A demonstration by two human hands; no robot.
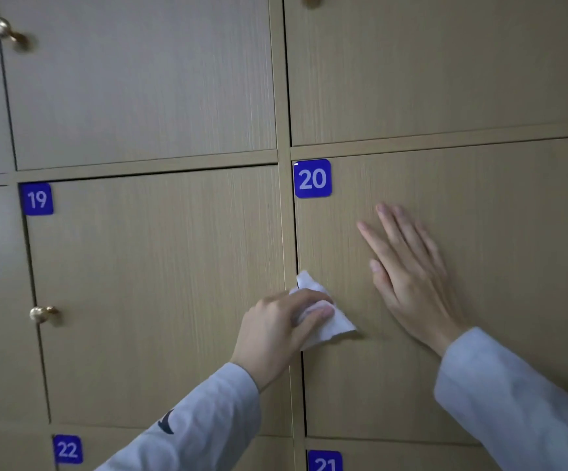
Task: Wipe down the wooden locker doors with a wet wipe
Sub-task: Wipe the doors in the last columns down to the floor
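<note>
Left grip [276,324] bunches the wet wipe [323,321] against door 20 [479,266] at its left edge; my right hand [408,277] lies flat, fingers straight, bracing that door. Wipe looks soft and limp, likely slippery, so I keep it wadded under my fingertips.

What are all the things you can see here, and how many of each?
locker doors: several, tan wood, filling the wall
number tags: four, blue with white digits, 19, 20, 22, 21, at door corners
knobs: three, brass, one on door 19, two on upper doors
wet wipe: one, white, crumpled, at the left edge of door 20
sleeves: two, pale grey, coming from below
left hand: grips the wipe
right hand: flat on door 20
</note>
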